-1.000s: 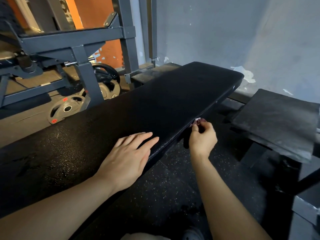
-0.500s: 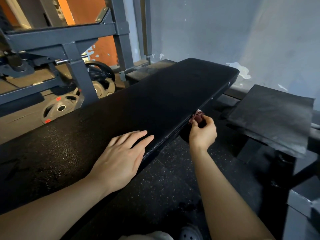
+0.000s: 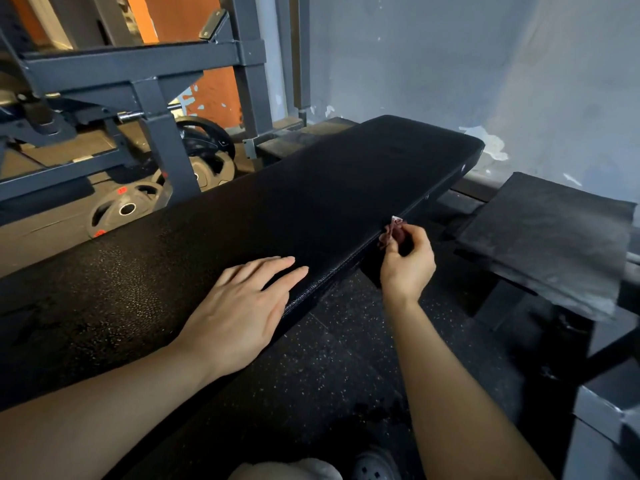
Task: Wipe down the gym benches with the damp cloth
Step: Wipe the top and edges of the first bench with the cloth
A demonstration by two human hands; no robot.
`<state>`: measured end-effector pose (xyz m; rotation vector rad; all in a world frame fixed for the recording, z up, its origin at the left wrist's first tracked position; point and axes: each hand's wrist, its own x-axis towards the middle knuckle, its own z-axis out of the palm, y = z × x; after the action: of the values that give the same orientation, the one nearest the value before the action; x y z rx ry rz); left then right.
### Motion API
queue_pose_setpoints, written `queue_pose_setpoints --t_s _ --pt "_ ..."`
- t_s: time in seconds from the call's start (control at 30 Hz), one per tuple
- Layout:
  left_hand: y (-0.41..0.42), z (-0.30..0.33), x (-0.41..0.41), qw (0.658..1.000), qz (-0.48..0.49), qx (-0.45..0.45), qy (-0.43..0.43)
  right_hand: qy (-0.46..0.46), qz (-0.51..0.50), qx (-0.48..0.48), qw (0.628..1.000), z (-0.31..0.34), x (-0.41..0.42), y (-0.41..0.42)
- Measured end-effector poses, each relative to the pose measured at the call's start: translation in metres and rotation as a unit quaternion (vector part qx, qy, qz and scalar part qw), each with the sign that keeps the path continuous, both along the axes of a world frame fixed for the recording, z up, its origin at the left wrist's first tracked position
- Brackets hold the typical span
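Head view, looking down along a black padded bench [image 3: 311,209] running from 8 o'clock to 1 o'clock across the frame; upholstery pebbled, speckled with pale glints near the 9 o'clock end.

Left hand [image 3: 242,306], just below centre: palm down on the bench top near its right edge, fingers straight and close together, tips directed toward 2 o'clock, holding nothing.

Right hand [image 3: 408,261], at 3 o'clock of the left hand and apart from it: fingers curled, thumb and fingertips pinching a small bunched reddish-brown cloth [image 3: 391,232]. Cloth pressed against the right side edge of the bench, about midway along its visible length; a pale corner projecting at the top of the bunch. How much of the cloth lies inside the fist: cannot tell.

Both forearms bare, entering from the 6 to 8 o'clock margin.

Surroundings: grey steel rack frame [image 3: 145,84] at 10 to 11 o'clock; black weight plates [image 3: 124,209] with red marks leaning beneath it at 9 o'clock, further plates [image 3: 204,150] behind. Orange wall panel [image 3: 214,88] visible through the frame at 11 to 12 o'clock; blue-grey wall [image 3: 450,57] with chipped paint from 12 to 2 o'clock. Second dark pad [image 3: 554,237], dusty grey on top, at 3 o'clock, well apart from the bench in hand. Dark speckled rubber floor [image 3: 339,358] between the two. Grey shoe [image 3: 374,465] and pale trouser fabric [image 3: 294,471] at 6 o'clock.
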<state>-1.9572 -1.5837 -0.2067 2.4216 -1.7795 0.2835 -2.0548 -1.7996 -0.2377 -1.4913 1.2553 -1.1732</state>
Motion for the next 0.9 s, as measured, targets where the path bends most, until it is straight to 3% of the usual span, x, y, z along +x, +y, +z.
queue_pose_setpoints --t_s 0.27,0.4,0.5,0.6,0.8,0.9 --pt "-0.001 0.002 -0.001 1.000 0.005 0.011 0.001 -0.069 0.147 -0.046 0.986 -0.019 -0.007 0.128" --pt "0.000 0.002 -0.001 1.000 0.003 0.012 0.004 -0.047 0.102 -0.069 0.991 -0.016 0.001 0.090" --pt "-0.001 0.002 -0.001 1.000 0.002 0.010 0.008 -0.067 0.067 -0.033 0.995 -0.008 0.008 0.046" --pt "-0.001 0.002 -0.001 1.000 0.002 0.014 0.017 -0.054 0.060 -0.005 0.997 -0.004 0.003 0.058" --pt "-0.001 0.003 -0.002 1.000 0.006 0.021 0.018 -0.012 0.180 0.019 0.983 -0.042 -0.011 0.127" --pt "-0.002 0.004 -0.003 1.000 0.006 0.017 0.022 -0.005 0.113 0.108 0.988 -0.042 -0.016 0.101"
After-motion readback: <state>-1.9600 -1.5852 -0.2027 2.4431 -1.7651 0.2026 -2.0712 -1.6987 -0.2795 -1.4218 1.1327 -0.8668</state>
